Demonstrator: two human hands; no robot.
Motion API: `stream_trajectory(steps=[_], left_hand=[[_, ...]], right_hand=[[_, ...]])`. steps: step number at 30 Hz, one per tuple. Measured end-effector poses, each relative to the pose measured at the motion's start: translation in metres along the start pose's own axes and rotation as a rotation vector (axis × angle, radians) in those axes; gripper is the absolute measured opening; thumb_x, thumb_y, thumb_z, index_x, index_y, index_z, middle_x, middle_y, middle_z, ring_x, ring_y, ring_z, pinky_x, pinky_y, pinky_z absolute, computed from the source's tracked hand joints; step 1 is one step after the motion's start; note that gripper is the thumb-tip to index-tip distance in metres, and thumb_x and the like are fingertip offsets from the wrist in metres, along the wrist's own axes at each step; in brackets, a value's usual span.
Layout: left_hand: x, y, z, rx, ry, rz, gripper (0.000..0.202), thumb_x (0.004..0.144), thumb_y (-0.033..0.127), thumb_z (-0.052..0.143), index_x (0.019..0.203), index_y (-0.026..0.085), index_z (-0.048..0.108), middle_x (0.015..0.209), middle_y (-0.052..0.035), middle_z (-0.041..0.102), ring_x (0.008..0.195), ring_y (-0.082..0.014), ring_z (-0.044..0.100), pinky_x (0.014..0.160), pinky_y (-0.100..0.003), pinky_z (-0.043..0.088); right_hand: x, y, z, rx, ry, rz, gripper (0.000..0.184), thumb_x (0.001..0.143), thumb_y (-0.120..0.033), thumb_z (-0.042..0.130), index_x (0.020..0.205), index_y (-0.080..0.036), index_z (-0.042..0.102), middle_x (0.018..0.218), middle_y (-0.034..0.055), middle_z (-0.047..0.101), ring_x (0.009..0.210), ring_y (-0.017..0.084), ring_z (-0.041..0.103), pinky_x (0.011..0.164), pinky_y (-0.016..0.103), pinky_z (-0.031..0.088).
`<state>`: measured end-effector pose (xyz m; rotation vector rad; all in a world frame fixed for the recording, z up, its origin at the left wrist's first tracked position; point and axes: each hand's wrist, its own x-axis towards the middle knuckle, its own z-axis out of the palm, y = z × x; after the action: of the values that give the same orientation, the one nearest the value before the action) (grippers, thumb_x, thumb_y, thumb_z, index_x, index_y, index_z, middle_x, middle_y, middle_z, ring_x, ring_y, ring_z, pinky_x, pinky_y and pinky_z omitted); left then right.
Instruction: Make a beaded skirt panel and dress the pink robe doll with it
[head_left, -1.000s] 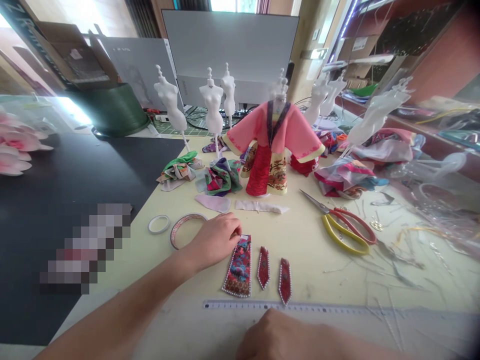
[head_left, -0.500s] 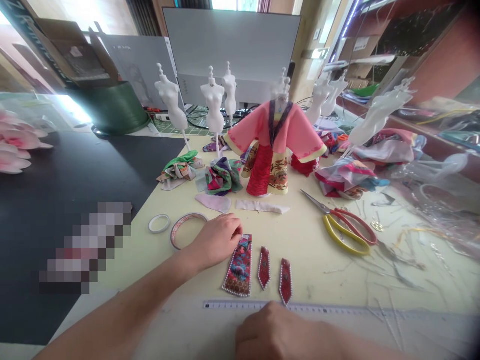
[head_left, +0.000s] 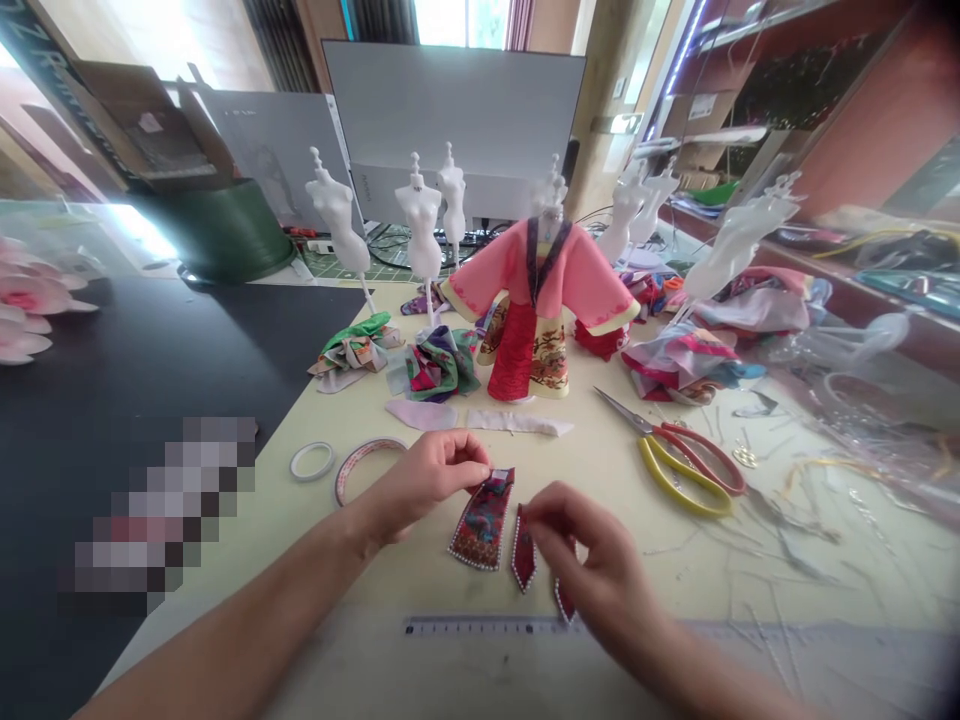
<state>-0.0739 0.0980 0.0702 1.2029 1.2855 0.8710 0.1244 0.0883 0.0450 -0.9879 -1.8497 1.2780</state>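
Observation:
A wide patterned fabric panel (head_left: 482, 525), edged with small white beads, has its top corner pinched by my left hand (head_left: 427, 480). It looks raised slightly off the table. My right hand (head_left: 592, 550) is closed, thumb and fingertips at the top end of a narrow pointed red fabric strip (head_left: 523, 560), also bead-edged. A second pointed strip (head_left: 565, 598) lies under my right hand, mostly hidden by it. Below them runs a clear ruler (head_left: 469, 627). Beside my left forearm lies a roll of tape (head_left: 352, 462).
Scissors (head_left: 690, 470) with red and yellow handles lie at right, near loose chains. At the back stand a doll form in a pink robe (head_left: 562, 270) and several white doll mannequins (head_left: 418, 215). Crumpled fabric pieces (head_left: 439, 362) and a smaller tape ring (head_left: 311, 462) also lie about.
My right hand has come up from the front edge to the first narrow strip. My left hand has turned, and the wide panel has shifted up. The view has tilted slightly.

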Motion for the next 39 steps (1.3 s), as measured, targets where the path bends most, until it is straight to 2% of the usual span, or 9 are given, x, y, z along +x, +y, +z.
stream_trajectory(steps=[3, 6, 9, 14, 16, 19, 23, 34, 39], left_hand=[[-0.004, 0.005, 0.002, -0.15, -0.019, -0.019, 0.009, 0.074, 0.023, 0.06, 0.074, 0.014, 0.057, 0.075, 0.0001, 0.059, 0.072, -0.0117, 0.054, 0.072, -0.025, 0.043], [-0.008, 0.006, 0.006, -0.204, -0.011, -0.006, 0.012, 0.074, 0.024, 0.062, 0.073, 0.015, 0.056, 0.074, 0.0003, 0.058, 0.07, -0.0113, 0.053, 0.07, -0.025, 0.043], [-0.01, 0.005, 0.012, -0.206, 0.004, 0.004, 0.013, 0.075, 0.025, 0.062, 0.073, 0.015, 0.055, 0.071, 0.0004, 0.058, 0.067, -0.0108, 0.051, 0.066, -0.025, 0.042], [-0.013, 0.005, 0.02, -0.132, 0.054, 0.016, 0.01, 0.079, 0.025, 0.058, 0.08, 0.015, 0.056, 0.072, 0.0001, 0.059, 0.067, -0.0118, 0.054, 0.066, -0.026, 0.044], [-0.016, 0.004, 0.023, 0.009, 0.176, 0.151, 0.008, 0.081, 0.023, 0.056, 0.086, 0.017, 0.056, 0.079, -0.0011, 0.061, 0.074, -0.0137, 0.057, 0.07, -0.029, 0.046], [-0.02, 0.002, 0.026, 0.417, 0.395, 0.596, 0.01, 0.078, 0.014, 0.059, 0.086, 0.018, 0.059, 0.087, -0.0025, 0.061, 0.084, -0.0165, 0.057, 0.079, -0.033, 0.044], [-0.024, 0.001, 0.032, 0.78, 0.436, 0.909, 0.011, 0.075, 0.009, 0.064, 0.082, 0.018, 0.065, 0.082, -0.0031, 0.062, 0.081, -0.0177, 0.054, 0.08, -0.037, 0.04], [-0.024, 0.0, 0.035, 0.804, 0.432, 0.951, 0.01, 0.077, 0.006, 0.063, 0.081, 0.016, 0.065, 0.077, -0.0035, 0.064, 0.075, -0.0167, 0.054, 0.08, -0.04, 0.041], [-0.023, -0.002, 0.036, 0.747, 0.429, 0.892, 0.011, 0.077, 0.006, 0.061, 0.075, 0.016, 0.063, 0.074, -0.0021, 0.062, 0.073, -0.0157, 0.054, 0.08, -0.039, 0.041]], right_hand=[[0.009, 0.005, -0.004, 0.147, 0.152, 0.129, 0.017, 0.084, -0.03, 0.054, 0.099, -0.022, 0.057, 0.087, 0.0027, 0.062, 0.072, 0.013, 0.059, 0.059, 0.024, 0.048], [0.012, 0.003, -0.004, 0.313, -0.003, 0.222, 0.028, 0.083, -0.038, 0.057, 0.106, -0.022, 0.058, 0.094, 0.0048, 0.064, 0.063, 0.012, 0.061, 0.046, 0.021, 0.045], [0.011, -0.002, 0.0, 0.399, -0.101, 0.297, 0.028, 0.082, -0.041, 0.059, 0.096, -0.018, 0.06, 0.085, 0.0047, 0.066, 0.052, 0.011, 0.06, 0.033, 0.017, 0.035], [0.012, -0.004, 0.003, 0.513, -0.014, 0.303, 0.025, 0.078, -0.04, 0.064, 0.074, -0.016, 0.057, 0.059, -0.0008, 0.061, 0.044, 0.01, 0.058, 0.032, 0.016, 0.034], [0.014, -0.005, 0.003, 0.57, -0.007, 0.306, 0.026, 0.076, -0.04, 0.066, 0.071, -0.016, 0.057, 0.057, -0.0015, 0.061, 0.041, 0.009, 0.054, 0.035, 0.017, 0.038], [0.014, -0.004, 0.003, 0.627, -0.001, 0.282, 0.024, 0.076, -0.038, 0.067, 0.069, -0.016, 0.058, 0.057, -0.0018, 0.061, 0.043, 0.007, 0.051, 0.043, 0.02, 0.043], [0.012, -0.003, 0.003, 0.636, -0.002, 0.222, 0.022, 0.077, -0.036, 0.068, 0.072, -0.016, 0.06, 0.054, -0.003, 0.057, 0.047, 0.008, 0.052, 0.045, 0.019, 0.043], [0.009, -0.009, 0.002, 0.351, 0.074, 0.057, 0.02, 0.082, -0.032, 0.061, 0.069, -0.018, 0.059, 0.054, -0.0042, 0.054, 0.045, 0.008, 0.051, 0.046, 0.02, 0.044], [0.01, -0.01, 0.003, 0.398, 0.059, 0.105, 0.021, 0.081, -0.033, 0.061, 0.067, -0.017, 0.058, 0.054, -0.0042, 0.054, 0.045, 0.007, 0.05, 0.044, 0.02, 0.043]])
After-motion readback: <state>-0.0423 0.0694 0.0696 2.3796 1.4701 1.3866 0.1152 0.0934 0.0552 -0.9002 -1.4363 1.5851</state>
